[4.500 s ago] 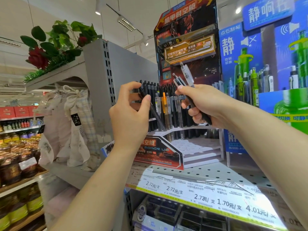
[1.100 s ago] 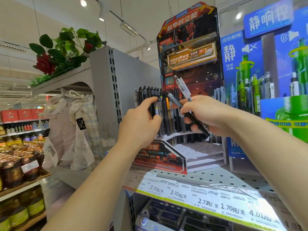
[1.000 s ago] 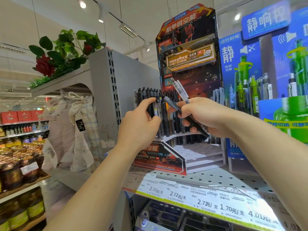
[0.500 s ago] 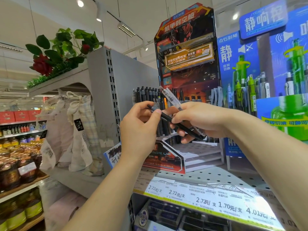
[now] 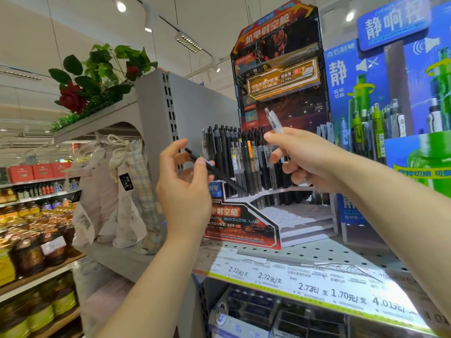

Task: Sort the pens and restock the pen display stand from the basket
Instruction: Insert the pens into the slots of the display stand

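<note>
while both arms reach up toward the shelf, the left hand (image 5: pixel 181 189) pinches a black pen (image 5: pixel 214 171) between thumb and fingertips, the pen slanting down to the right with its lower end near the first row of the pen display stand (image 5: pixel 246 223). the right hand (image 5: pixel 305 159) curls its fingers round a clear pen (image 5: pixel 273 120), whose cap end sticks up above the thumb; the rest of its barrel is hidden inside the fist, and whether more pens lie in that grip cannot be told. behind the hands, the upper tier of the stand holds a packed row of upright pens (image 5: pixel 234 154), mostly black, with a few clear ones and one orange; the right part of that row is covered by the right hand. the lower white steps of the stand show no pens. price labels (image 5: pixel 305 286) run along the shelf edge, the farthest right blurred and cut off. a blue and green display (image 5: pixel 390 113) stands just right of the stand, cropped by the frame. no basket is in view.
</note>
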Available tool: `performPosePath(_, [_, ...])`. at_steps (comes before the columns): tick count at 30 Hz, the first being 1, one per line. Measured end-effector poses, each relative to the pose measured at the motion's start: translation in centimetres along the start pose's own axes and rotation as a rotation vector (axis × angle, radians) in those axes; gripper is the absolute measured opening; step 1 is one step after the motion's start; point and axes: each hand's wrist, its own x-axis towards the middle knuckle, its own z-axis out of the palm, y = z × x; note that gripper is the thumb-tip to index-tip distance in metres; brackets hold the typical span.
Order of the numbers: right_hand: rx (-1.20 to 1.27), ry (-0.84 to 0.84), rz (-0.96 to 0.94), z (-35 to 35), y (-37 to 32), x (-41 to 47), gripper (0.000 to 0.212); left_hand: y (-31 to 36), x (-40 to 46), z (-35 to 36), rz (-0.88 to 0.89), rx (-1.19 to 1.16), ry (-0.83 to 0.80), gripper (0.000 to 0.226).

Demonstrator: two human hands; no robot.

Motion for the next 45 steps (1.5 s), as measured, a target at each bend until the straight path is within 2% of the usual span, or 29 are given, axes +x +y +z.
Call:
performPosePath(9, [0.125, 0.033, 0.033, 0.0, -0.1, 0.0, 0.023, 0.7, 0.0, 0.3, 0.131, 0.129, -0.052, 0.033])
performPosePath(14, [0.078, 0.022, 0.007, 0.1, 0.0, -0.1, 0.026, 1.0, -0.1, 1.2, 0.174, 0.173, -0.102, 0.033])
performPosePath(17, [0.061, 0.016, 0.003, 0.2, -0.1, -0.2, 0.028, 0.8, 0.5, 1.4, 0.15, 0.234, -0.181, 0.038])
performPosePath(24, [0.048, 0.006, -0.005, 0.2, 0.0, -0.2, 0.027, 0.5, 1.5, 2.1, 0.035, 0.466, -0.493, 0.065])
performPosePath(28, [0.054, -0.002, -0.005, 0.1, 0.1, -0.1, 0.027, 0.7, 2.2, 2.5, -0.011, 0.603, -0.623, 0.066])
performPosePath(38, [-0.07, 0.017, -0.054, 0.1, 0.0, -0.5, 0.023, 1.3, 3.6, 2.9, -0.029, 0.747, -0.8, 0.067])
performPosePath(41, [-0.092, 0.004, -0.094, 0.0, 0.0, -0.6, 0.021, 1.1, 3.3, 3.0, -0.03, 0.632, -0.713, 0.064])
performPosePath(45, [-0.251, -0.019, -0.312, 0.8, 0.3, -1.2, 0.024, 0.4, 1.7, 2.3, -0.117, 0.165, -0.434, 0.049])
